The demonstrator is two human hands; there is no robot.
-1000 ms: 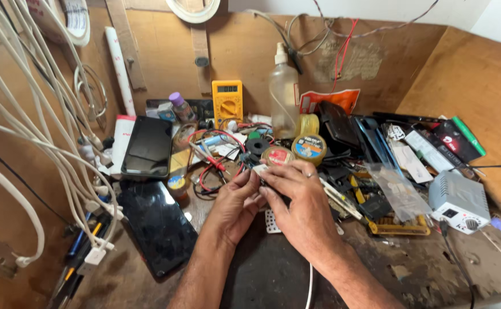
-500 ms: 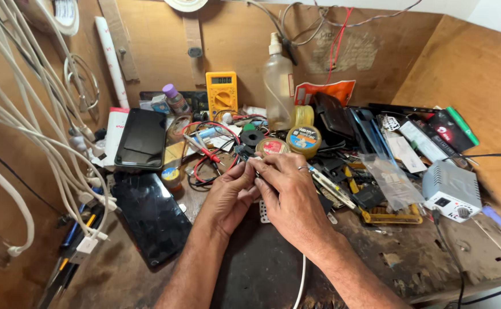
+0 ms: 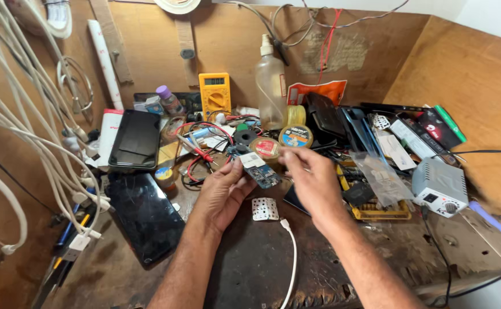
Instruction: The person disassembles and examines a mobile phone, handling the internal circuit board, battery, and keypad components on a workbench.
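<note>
My left hand (image 3: 222,191) lies palm up above the workbench and holds a small blue circuit board (image 3: 260,170) with a white label between its fingertips. Just right of the board, my right hand (image 3: 313,180) is apart from it, fingertips pinched together, with nothing visible between them. A small white perforated piece (image 3: 265,209) lies on the dark mat under the hands. The plug end of a white cable (image 3: 290,252) lies close beside it.
A black phone (image 3: 135,140) and a dark screen panel (image 3: 144,214) lie at left, under hanging white cables (image 3: 27,143). Behind the hands: yellow multimeter (image 3: 215,94), plastic bottle (image 3: 270,91), round tins (image 3: 296,136). A grey soldering station (image 3: 439,186) sits at right among clutter.
Both hands were together on the board. Now my right hand has drawn off to the right, leaving the board in my left hand with the palm turned up.
</note>
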